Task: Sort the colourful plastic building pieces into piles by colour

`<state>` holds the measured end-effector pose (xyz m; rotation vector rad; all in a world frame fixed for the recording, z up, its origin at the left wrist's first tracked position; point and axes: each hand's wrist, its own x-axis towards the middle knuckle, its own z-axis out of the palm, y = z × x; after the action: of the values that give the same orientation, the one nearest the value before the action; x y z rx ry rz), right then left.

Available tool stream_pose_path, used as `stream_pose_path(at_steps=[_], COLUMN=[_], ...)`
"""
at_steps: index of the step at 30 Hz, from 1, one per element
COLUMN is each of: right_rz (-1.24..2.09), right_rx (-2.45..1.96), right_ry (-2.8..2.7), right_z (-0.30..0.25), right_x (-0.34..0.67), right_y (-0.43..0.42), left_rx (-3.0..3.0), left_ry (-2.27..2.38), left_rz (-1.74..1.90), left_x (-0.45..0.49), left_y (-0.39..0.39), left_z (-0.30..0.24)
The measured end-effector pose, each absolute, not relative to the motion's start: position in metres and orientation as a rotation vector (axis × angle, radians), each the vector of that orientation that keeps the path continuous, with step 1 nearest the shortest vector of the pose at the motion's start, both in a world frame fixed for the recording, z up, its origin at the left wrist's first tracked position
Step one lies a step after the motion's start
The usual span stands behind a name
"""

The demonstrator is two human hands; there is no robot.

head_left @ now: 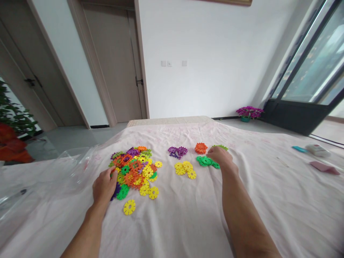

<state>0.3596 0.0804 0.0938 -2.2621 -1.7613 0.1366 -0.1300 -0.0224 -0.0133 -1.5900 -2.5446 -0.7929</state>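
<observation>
A mixed pile of plastic snowflake pieces [133,169] in yellow, orange, green and purple lies on a pale pink sheet [188,215]. My left hand [104,186] rests at the pile's near left edge, fingers curled onto the pieces. To the right lie sorted groups: purple pieces [177,152], yellow pieces [185,169], orange pieces [201,148] and green pieces [205,161]. My right hand [221,157] is palm down at the green group, fingers bent over it; what they hold is hidden. A single yellow piece [129,207] lies apart, nearer to me.
A clear plastic bag [67,161] lies at the left on the sheet. At the far right are a small white box [318,150], a teal item [299,149] and a dark pink card [324,167]. Doors, a potted purple flower [249,113] and a glass door stand beyond.
</observation>
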Motion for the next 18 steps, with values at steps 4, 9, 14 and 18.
stream_pose_path(at_steps=[4,9,14,18], right_rz=[0.224,0.259,0.256,0.155], right_rx=[-2.191,-1.744,-1.354,-1.222], right_ry=[-1.819,-2.175,-2.418,-2.559], right_z=[0.101,0.084,0.051,0.031], right_x=[0.336,0.264,0.201,0.18], right_y=[0.079,0.072,0.055,0.047], left_rx=[-1.589,-1.586,-1.59,-1.593], left_ry=[-2.558,-2.533,-2.538,-2.547], left_rz=[-0.799,-0.803,-0.804,-0.808], left_x=[-0.129,-0.128,-0.129,-0.129], left_y=[-0.023,-0.023,-0.023,-0.022], left_z=[-0.013,-0.012,-0.012,-0.012])
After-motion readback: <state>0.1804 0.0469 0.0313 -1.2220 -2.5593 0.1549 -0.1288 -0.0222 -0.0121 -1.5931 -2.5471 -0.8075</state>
